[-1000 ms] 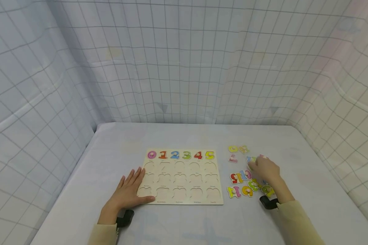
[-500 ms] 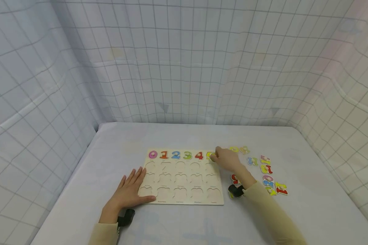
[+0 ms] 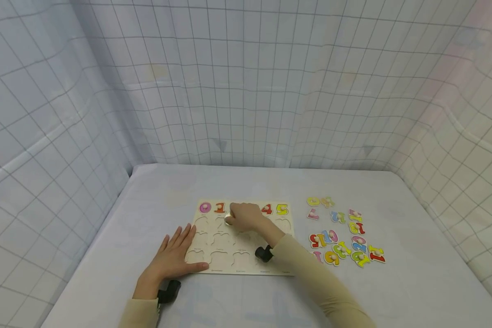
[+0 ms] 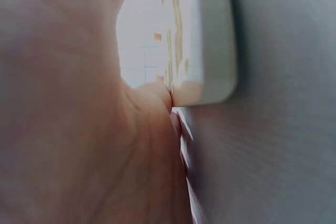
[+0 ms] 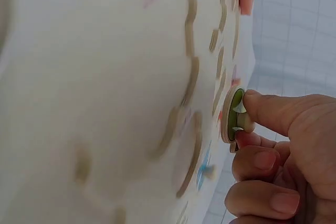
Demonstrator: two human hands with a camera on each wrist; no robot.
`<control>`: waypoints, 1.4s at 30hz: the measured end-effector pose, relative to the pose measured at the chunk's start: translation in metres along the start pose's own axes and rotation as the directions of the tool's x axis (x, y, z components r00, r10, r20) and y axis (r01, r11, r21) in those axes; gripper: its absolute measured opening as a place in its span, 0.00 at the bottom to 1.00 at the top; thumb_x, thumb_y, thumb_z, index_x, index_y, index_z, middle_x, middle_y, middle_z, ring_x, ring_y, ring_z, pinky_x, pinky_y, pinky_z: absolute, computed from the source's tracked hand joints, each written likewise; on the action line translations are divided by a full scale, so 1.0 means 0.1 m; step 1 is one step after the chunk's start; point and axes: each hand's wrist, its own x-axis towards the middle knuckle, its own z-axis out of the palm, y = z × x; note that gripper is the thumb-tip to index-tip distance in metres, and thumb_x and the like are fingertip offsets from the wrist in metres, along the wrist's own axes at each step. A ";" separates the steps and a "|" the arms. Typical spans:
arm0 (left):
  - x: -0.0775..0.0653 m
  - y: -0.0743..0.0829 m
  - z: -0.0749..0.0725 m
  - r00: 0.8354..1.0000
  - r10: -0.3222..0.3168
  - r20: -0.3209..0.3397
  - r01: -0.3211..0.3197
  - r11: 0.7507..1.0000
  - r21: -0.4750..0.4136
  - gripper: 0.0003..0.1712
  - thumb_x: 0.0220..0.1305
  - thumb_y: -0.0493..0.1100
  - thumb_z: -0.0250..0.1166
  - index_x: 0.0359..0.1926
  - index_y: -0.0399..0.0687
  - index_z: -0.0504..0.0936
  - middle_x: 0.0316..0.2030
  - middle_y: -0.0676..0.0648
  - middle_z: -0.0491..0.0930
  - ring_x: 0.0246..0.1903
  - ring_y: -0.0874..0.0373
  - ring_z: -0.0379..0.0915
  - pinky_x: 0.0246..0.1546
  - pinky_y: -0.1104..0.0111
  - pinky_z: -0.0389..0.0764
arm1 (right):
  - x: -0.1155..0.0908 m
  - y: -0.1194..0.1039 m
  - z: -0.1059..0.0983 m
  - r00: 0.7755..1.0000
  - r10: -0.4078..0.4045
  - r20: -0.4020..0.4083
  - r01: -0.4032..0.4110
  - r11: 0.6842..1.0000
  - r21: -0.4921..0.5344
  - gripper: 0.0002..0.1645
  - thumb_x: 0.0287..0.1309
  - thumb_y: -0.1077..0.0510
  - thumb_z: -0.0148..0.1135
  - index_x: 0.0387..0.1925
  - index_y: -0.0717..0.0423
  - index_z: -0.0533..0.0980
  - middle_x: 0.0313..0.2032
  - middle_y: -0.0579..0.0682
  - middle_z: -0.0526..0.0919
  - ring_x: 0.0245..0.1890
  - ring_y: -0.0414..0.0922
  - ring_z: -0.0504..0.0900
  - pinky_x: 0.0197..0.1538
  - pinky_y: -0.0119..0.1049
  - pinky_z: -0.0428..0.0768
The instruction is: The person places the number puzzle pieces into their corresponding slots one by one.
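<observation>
A pale wooden number puzzle board (image 3: 266, 269) lies on the table, its lower rows showing bare recesses. In its top row I see the 0 (image 3: 205, 207), the 1 (image 3: 220, 208), the 4 (image 3: 267, 209) and the 5 (image 3: 282, 209); my right hand (image 3: 248, 217) covers the spots between. That hand pinches a green puzzle piece (image 5: 234, 121) by its wooden knob, tilted on edge close over the board's second row. Spread flat, my left hand (image 3: 170, 255) rests on the board's left edge. In the left wrist view the board's corner (image 4: 218, 72) stands beside the palm.
Several loose number pieces with knobs lie right of the board, among them a red and yellow 11 (image 3: 376, 254), a 15 (image 3: 317, 240) and a pink 7 (image 3: 313, 214). White grid-patterned cloth (image 3: 246, 114) encloses the table's back and sides.
My right hand has moved left from among the loose pieces, past the 5, to above the board's left half, with the green puzzle piece in its grip. The left hand has stayed put.
</observation>
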 end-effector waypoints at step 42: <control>-0.02 0.01 0.00 1.000 0.018 -0.021 -0.017 0.999 0.029 0.66 0.47 0.75 0.62 0.73 0.36 0.47 0.72 0.38 0.46 0.70 0.39 0.36 0.64 0.42 0.37 | 0.51 -0.71 0.28 0.999 0.023 0.034 -0.019 0.991 -0.132 0.18 0.66 0.39 0.51 0.41 0.48 0.73 0.37 0.46 0.82 0.42 0.47 0.81 0.41 0.43 0.77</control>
